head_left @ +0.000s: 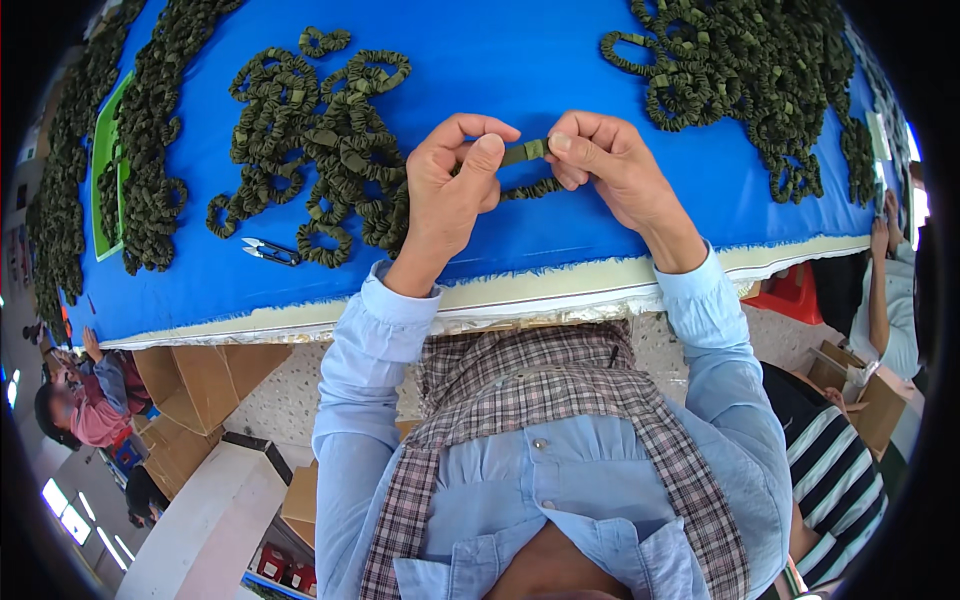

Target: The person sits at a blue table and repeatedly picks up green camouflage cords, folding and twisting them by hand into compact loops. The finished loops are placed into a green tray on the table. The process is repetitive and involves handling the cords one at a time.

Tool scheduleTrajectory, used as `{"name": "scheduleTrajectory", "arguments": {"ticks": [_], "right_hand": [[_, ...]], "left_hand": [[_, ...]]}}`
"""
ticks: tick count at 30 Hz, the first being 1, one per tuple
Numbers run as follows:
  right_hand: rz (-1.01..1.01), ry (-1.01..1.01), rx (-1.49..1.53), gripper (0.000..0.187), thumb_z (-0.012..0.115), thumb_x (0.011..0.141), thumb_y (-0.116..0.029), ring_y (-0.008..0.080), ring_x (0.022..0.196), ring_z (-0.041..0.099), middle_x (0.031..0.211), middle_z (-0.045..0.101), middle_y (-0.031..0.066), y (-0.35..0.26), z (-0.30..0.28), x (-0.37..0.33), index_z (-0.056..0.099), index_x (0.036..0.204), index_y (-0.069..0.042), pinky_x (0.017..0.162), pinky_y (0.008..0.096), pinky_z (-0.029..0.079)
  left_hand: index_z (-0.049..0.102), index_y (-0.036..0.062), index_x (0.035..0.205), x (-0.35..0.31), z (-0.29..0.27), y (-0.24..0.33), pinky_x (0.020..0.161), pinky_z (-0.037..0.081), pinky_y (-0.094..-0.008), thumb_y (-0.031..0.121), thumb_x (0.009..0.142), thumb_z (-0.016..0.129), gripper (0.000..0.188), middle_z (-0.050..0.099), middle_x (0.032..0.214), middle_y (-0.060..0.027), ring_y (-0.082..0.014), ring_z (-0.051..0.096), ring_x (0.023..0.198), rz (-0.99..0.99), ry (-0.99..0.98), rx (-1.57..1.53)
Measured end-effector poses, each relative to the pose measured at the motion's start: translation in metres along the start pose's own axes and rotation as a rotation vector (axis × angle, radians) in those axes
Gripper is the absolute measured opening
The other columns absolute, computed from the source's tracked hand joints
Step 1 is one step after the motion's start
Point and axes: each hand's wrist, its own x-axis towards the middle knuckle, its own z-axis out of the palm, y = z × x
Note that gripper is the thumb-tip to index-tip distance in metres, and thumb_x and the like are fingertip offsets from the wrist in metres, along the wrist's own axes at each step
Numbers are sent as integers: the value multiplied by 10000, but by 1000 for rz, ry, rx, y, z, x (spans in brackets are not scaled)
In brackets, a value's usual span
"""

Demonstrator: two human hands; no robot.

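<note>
Between my two hands a dark green scrunchie (524, 153) is stretched above the blue table cover, its flat seam section pulled straight and its gathered part hanging just below. My left hand (455, 180) pinches one end of the flat section between thumb and curled fingers. At the other end my right hand (605, 165) grips it with thumb and fingertips. Close to the left hand lies a loose heap of gathered green scrunchies (350, 135). A pair of small thread snips (270, 251) rests beside that heap, near the table's front edge.
The blue-covered table (520, 60) bears a large scrunchie pile (770, 80) at far right and more at left, around a green tray (105, 170). Cardboard boxes (200, 385) and a red stool (790, 295) stand below the edge. Other people sit at both sides.
</note>
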Motion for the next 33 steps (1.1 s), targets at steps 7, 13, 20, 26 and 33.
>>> {"name": "scheduleTrajectory", "arguments": {"ticks": [7, 13, 20, 26, 33], "right_hand": [[-5, 34, -77, 181, 623, 915, -186, 54, 602, 468, 678, 555, -11, 4, 11, 2, 617, 827, -28, 560, 215, 374], [-28, 132, 1, 173, 627, 882, -122, 74, 575, 472, 605, 527, -5, 1, 14, 2, 600, 736, -34, 560, 223, 374], [-44, 225, 287, 169, 596, 860, -78, 118, 547, 487, 517, 437, -10, 0, -1, 4, 571, 695, -54, 586, 258, 395], [33, 134, -67, 198, 646, 885, -190, 59, 545, 463, 563, 491, -28, -10, 6, 5, 621, 767, -33, 518, 219, 351], [-28, 74, -86, 142, 631, 872, -144, 36, 495, 416, 589, 538, -3, 3, -4, 0, 631, 799, -22, 500, 207, 332]], "left_hand": [[706, 18, 937, -1, 9, 3, 457, 269, -169, 67, 722, 806, 241, 567, 608, 61, 24, 401, 520, 232, 53, 553], [698, 5, 840, -2, 12, -1, 475, 337, -153, 57, 766, 769, 115, 621, 639, 23, 11, 487, 550, 230, 123, 473], [624, -31, 857, -2, 4, 6, 481, 358, -152, 1, 798, 691, 95, 622, 684, -7, 5, 507, 572, 134, 94, 323], [591, -25, 959, -2, 0, 7, 487, 329, -161, -3, 823, 618, 140, 588, 700, 12, 10, 465, 575, 111, -7, 220], [551, -13, 1059, -3, 0, 7, 465, 255, -186, 8, 829, 599, 235, 504, 624, 47, 9, 400, 544, 82, -127, 154]]}}
